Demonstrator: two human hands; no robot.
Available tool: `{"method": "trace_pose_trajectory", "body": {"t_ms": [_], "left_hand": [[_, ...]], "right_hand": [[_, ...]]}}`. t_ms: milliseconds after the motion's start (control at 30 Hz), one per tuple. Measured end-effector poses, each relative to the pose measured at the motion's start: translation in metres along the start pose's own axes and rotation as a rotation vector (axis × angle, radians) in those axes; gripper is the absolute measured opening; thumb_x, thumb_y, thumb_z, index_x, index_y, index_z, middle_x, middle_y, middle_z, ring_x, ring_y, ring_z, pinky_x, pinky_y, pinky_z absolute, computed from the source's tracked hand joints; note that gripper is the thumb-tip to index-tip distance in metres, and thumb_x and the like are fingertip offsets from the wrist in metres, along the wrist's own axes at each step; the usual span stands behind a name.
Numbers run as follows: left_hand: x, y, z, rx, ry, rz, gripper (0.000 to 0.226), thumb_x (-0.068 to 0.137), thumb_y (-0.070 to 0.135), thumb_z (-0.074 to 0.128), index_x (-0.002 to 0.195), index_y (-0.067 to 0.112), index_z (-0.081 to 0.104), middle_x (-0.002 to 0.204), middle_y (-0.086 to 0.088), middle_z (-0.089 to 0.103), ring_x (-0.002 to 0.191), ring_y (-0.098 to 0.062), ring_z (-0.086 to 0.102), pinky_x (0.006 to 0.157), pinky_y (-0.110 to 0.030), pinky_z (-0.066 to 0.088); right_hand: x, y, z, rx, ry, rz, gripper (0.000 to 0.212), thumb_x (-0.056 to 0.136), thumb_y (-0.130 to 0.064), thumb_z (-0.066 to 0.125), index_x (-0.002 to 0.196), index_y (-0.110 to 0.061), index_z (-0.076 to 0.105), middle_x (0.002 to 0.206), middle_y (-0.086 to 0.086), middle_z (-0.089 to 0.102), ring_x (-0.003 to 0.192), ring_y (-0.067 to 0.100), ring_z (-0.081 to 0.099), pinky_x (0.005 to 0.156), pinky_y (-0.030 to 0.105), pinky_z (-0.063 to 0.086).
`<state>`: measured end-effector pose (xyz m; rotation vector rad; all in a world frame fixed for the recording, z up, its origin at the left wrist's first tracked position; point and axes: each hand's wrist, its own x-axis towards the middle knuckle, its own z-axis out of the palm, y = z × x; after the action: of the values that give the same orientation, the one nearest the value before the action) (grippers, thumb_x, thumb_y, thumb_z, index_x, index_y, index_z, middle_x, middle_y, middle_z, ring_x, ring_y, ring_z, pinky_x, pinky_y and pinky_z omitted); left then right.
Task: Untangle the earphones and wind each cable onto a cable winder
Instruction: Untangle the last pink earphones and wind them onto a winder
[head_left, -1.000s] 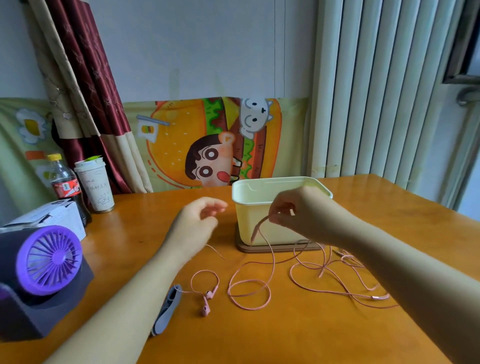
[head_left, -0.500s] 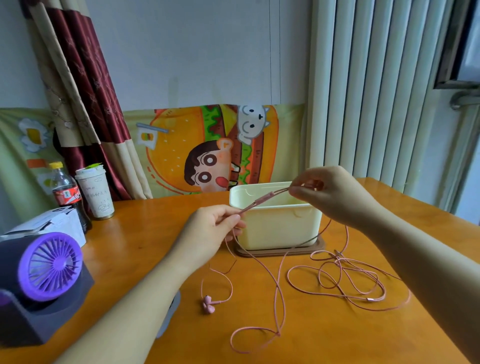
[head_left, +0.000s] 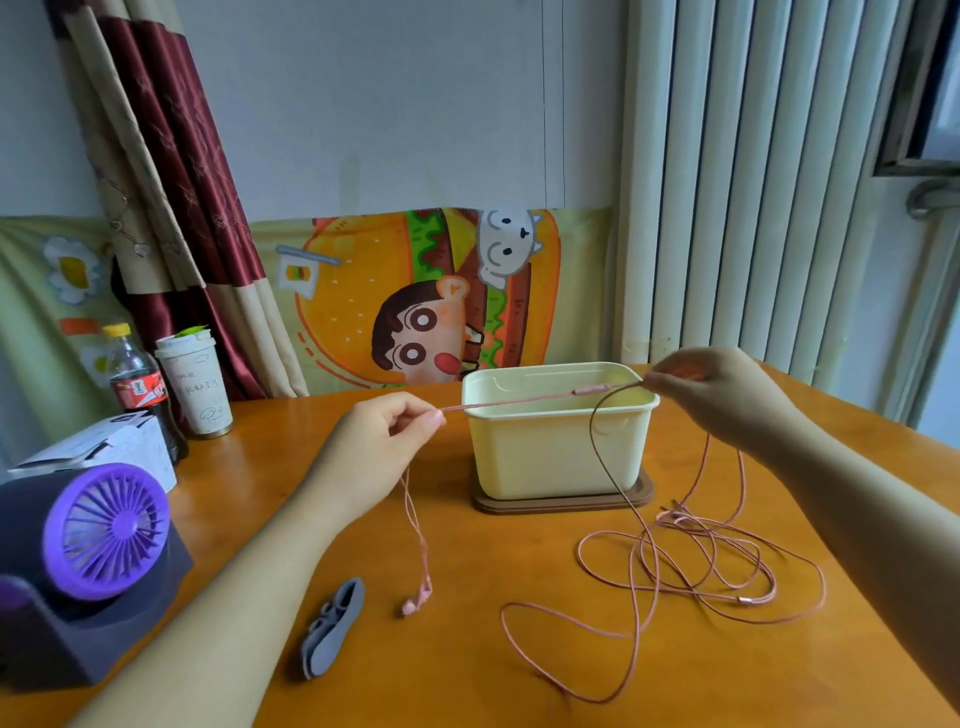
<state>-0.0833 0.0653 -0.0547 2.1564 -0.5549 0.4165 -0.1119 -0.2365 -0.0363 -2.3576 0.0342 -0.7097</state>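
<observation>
A pink earphone cable (head_left: 519, 401) is stretched taut between my hands, above the table. My left hand (head_left: 382, 444) pinches it at the left end, and two thin strands hang down from there to the pink earbuds (head_left: 418, 601), which hang just above or touch the table. My right hand (head_left: 722, 395) pinches the cable just right of its inline remote. From there the cable drops into loose tangled loops (head_left: 696, 566) on the table at the right. A grey cable winder (head_left: 332, 626) lies flat on the table near my left forearm.
A cream plastic box (head_left: 558, 447) on a brown base stands mid-table behind the cable. A purple desk fan (head_left: 104, 530), a white carton (head_left: 104, 457), a cola bottle (head_left: 137, 389) and a paper cup (head_left: 195, 387) sit at the left. The wooden table (head_left: 519, 675) meets the wall and curtains.
My hands moved apart, pulling the cable out straight and taut. The earbuds were lifted from the table and now dangle below my left hand. The grey winder is uncovered.
</observation>
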Motion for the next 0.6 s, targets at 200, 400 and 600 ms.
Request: {"method": "trace_pose_trajectory", "body": {"t_ms": [200,400,600], "left_hand": [[-0.004,-0.002,0.003,-0.155,-0.051,0.000,0.017,0.097,0.028,0.054,0.090,0.031,0.069,0.086,0.015,0.070,0.087,0.004,0.061,0.076,-0.011,0.046],[-0.003,0.022,0.019,-0.254,-0.215,0.110,0.016,0.098,0.021,0.052,0.092,0.022,0.067,0.063,0.025,0.060,0.061,0.004,0.053,0.060,-0.013,0.045],[-0.006,0.018,0.002,-0.294,-0.253,0.118,0.010,0.090,0.028,0.059,0.090,0.024,0.068,0.067,0.016,0.061,0.060,0.001,0.050,0.061,-0.017,0.044]], "right_hand": [[-0.007,0.023,0.020,-0.281,-0.313,0.118,0.015,0.092,-0.020,0.060,0.104,-0.017,0.068,0.113,0.005,0.068,0.096,0.018,0.063,0.087,0.031,0.053],[-0.047,-0.065,0.043,0.110,-0.565,-0.156,0.063,0.082,-0.042,0.068,0.137,-0.028,0.040,0.122,-0.011,0.057,0.112,0.004,0.055,0.092,0.021,0.047],[-0.042,-0.088,0.042,0.307,-0.459,-0.156,0.023,0.091,-0.034,0.057,0.097,-0.015,0.069,0.058,-0.010,0.050,0.051,0.003,0.042,0.049,0.020,0.033]]}}
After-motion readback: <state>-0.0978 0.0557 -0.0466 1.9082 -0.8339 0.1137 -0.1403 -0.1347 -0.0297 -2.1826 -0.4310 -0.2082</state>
